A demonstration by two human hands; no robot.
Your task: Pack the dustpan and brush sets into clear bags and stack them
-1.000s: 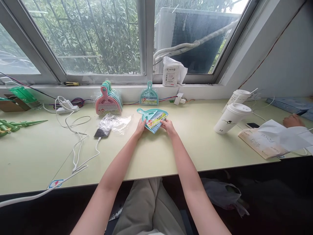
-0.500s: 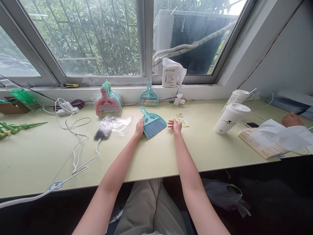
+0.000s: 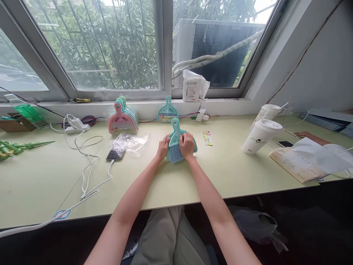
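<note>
A small teal hand brush [image 3: 175,153] with blue-grey bristles lies against its matching dustpan [image 3: 196,146], handles pointing toward the window. My left hand [image 3: 163,147] grips the dustpan along its left edge. My right hand [image 3: 187,144] has its fingers closed on the right part of the brush, hiding that side of it. To the right, a small colourful label card [image 3: 207,138] lies flat on the table [image 3: 237,173]. A crumpled clear plastic wrapper [image 3: 135,142] rests to the left.
Packaged dustpan sets [image 3: 122,121] stand at the back left, with one teal packaged set [image 3: 167,112] by the sill. A phone [image 3: 116,154] with a white cable [image 3: 91,158] lies left. White cups [image 3: 259,137], a tissue pack [image 3: 298,162] and another person's arm [image 3: 313,138] are at right.
My right hand has moved left from beside the set and taken hold of the brush. The dustpan and brush have turned more upright and shifted slightly right.
</note>
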